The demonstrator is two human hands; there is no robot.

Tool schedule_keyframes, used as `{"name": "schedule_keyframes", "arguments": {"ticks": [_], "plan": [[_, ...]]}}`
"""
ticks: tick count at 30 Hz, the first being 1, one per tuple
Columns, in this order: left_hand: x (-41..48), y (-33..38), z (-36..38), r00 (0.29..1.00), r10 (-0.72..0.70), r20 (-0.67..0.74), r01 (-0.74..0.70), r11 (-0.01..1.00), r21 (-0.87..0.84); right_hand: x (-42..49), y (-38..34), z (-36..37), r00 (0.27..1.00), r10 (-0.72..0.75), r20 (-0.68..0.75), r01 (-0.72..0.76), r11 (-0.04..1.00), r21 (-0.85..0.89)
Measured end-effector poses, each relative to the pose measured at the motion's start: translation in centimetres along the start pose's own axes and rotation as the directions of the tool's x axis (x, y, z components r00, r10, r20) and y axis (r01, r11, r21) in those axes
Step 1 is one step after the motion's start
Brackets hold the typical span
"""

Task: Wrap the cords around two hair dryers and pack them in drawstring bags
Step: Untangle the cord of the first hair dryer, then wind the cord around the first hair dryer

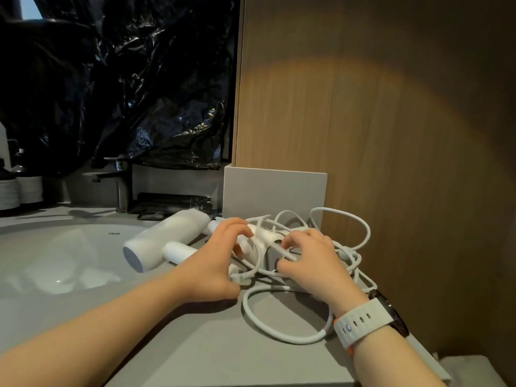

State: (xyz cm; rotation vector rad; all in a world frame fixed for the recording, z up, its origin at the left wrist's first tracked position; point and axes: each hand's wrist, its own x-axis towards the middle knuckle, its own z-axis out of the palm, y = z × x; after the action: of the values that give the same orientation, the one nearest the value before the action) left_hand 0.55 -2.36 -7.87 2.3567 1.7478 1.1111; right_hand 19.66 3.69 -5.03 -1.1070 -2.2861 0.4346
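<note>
Hands both down in a tangle of white cords [346, 247] on the grey tabletop [212, 344]. Left hand [215, 263] has its fingers spread and curled over the pile, thumb planted on the tabletop; it presses on something white but a firm grip isn't visible, so grasp can't be told. Right hand [312, 261], with a white-strapped watch [363, 319] on the wrist, has fingertips pinched into the cord strands, looks like grasping a cord, though motion blur makes it uncertain. One white hair dryer [164, 241] lies on its side just left of the left hand, barrel end facing the camera, handle pointing toward the hand, sitting at the rim of the sink [55, 255]. Second hair dryer [265, 247] is mostly buried under the hands and cords, only white bits showing. A cord loop [284, 314] lies flat on the tabletop near the right wrist. Behind the pile stands a grey box [275, 191], touching the wooden panel [391, 135] that walls in the right side. Faucet [120, 180] and a dark tray [173, 203] stand behind the sink, black plastic sheeting [125, 79] above. Open tabletop is in front, toward the camera; right edge drops off near the panel.
</note>
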Motion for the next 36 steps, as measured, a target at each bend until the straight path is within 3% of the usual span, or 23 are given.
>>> {"name": "schedule_keyframes", "arguments": {"ticks": [2,4,7,9,11,15,17,18,19,20,21,22,23,24,26,28,31,34,36], "plan": [[-0.2,0.8,-0.8,0.992,-0.117,0.042,0.123,0.975,-0.183,0.1,0.4,0.4,1.0,-0.021,-0.009,0.021,0.999,0.025],[-0.2,1.3,-1.1,0.965,-0.257,0.045,0.25,0.86,-0.446,0.2,0.0,0.3,0.995,-0.091,-0.034,0.093,0.995,0.042],[0.6,1.2,-1.0,0.89,-0.453,-0.05,0.324,0.706,-0.63,0.5,-1.3,0.2,0.977,-0.209,-0.05,0.21,0.977,0.017],[1.2,0.9,-1.1,0.793,-0.597,-0.122,0.32,0.578,-0.751,0.7,-2.1,0.6,0.975,-0.222,0.019,0.222,0.975,-0.005],[1.5,0.7,-1.3,0.706,-0.694,-0.141,0.276,0.453,-0.848,0.7,-2.5,1.4,0.974,-0.202,0.104,0.215,0.968,-0.131],[1.5,1.0,-1.7,0.663,-0.743,-0.098,0.161,0.269,-0.949,0.6,-2.6,2.1,0.971,-0.191,0.142,0.225,0.931,-0.287],[1.4,1.2,-1.8,0.667,-0.738,-0.101,0.203,0.31,-0.929,0.6,-2.5,2.1,0.966,-0.206,0.157,0.244,0.927,-0.286],[1.2,1.0,-1.8,0.675,-0.72,-0.161,0.28,0.451,-0.848,0.6,-2.4,2.1,0.964,-0.208,0.163,0.247,0.93,-0.274],[1.0,0.6,-1.9,0.712,-0.65,-0.267,0.369,0.669,-0.645,0.6,-2.3,2.1,0.964,-0.207,0.164,0.244,0.936,-0.255],[0.7,0.1,-2.2,0.762,-0.528,-0.375,0.423,0.845,-0.329,0.7,-2.2,2.1,0.966,-0.204,0.16,0.238,0.943,-0.233],[0.4,-0.4,-2.6,0.803,-0.379,-0.46,0.419,0.908,-0.017,0.7,-2.1,2.1,0.968,-0.199,0.153,0.229,0.95,-0.213],[0.1,-1.0,-3.1,0.818,-0.24,-0.523,0.404,0.887,0.224,0.7,-2.1,2.1,0.97,-0.194,0.143,0.221,0.955,-0.199],[0.0,-1.7,-3.7,0.8,-0.196,-0.567,0.446,0.826,0.344,0.8,-1.9,2.2,0.972,-0.194,0.133,0.217,0.957,-0.191],[-0.2,-2.4,-4.3,0.762,-0.24,-0.602,0.535,0.756,0.376,0.8,-1.8,2.3,0.972,-0.199,0.125,0.22,0.957,-0.188],[-0.6,-3.7,-5.2,0.668,-0.459,-0.586,0.714,0.616,0.333,0.8,-1.7,2.4,0.972,-0.208,0.112,0.226,0.957,-0.18],[-1.2,-4.8,-5.4,0.588,-0.648,-0.484,0.806,0.521,0.283,0.8,-1.6,2.5,0.973,-0.208,0.102,0.222,0.962,-0.157],[-1.5,-6.2,-5.6,0.486,-0.778,-0.397,0.869,0.48,0.123,0.9,-1.6,2.5,0.978,-0.193,0.079,0.2,0.976,-0.089],[-1.6,-5.7,-6.4,0.381,-0.894,-0.234,0.859,0.436,-0.268,1.1,-1.5,2.7,0.981,-0.182,0.069,0.184,0.983,-0.023],[-1.9,-5.4,-6.9,0.338,-0.936,-0.097,0.791,0.339,-0.509,1.2,-1.4,2.8,0.981,-0.187,0.055,0.187,0.982,0.0]]}}
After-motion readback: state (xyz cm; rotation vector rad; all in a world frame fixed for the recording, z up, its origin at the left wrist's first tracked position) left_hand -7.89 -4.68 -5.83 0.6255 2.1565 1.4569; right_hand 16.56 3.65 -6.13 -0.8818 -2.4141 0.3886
